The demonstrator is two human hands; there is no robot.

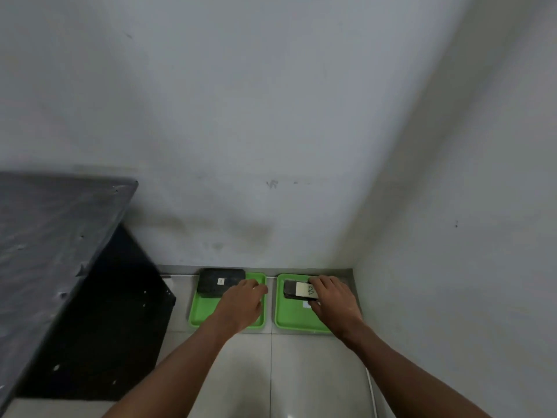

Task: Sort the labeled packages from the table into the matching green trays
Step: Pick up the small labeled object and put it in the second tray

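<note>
The right hand (333, 300) was closed around the right end of a dark package (294, 289) with a large pale label (306, 290) marked "B", holding it at the far edge of the right green tray (289, 319). Whether the package already rested on the tray floor or hung just above it could not be told. The left hand (241, 300) lay loosely curled and palm down over the left green tray (200, 312), gripping nothing visible, its fingertips just beside a second dark package (220, 282) that sat at that tray's far left corner, overhanging the rim.

To finish this step well, the package should probably be laid flat, label up, fully inside the rim, and the fingers drawn off sideways so it does not shift. A small white patch showed on the tray floor beneath the hand; it may be the tray's own marker, worth checking against the letter.

Both trays looked like smooth moulded plastic, shallow, with rounded corners and raised lips. The packages were flat, rectangular and matt, the left one slightly speckled, with a small white label (221, 281). They stood on glossy pale floor tiles (298, 372) along a wall.
</note>
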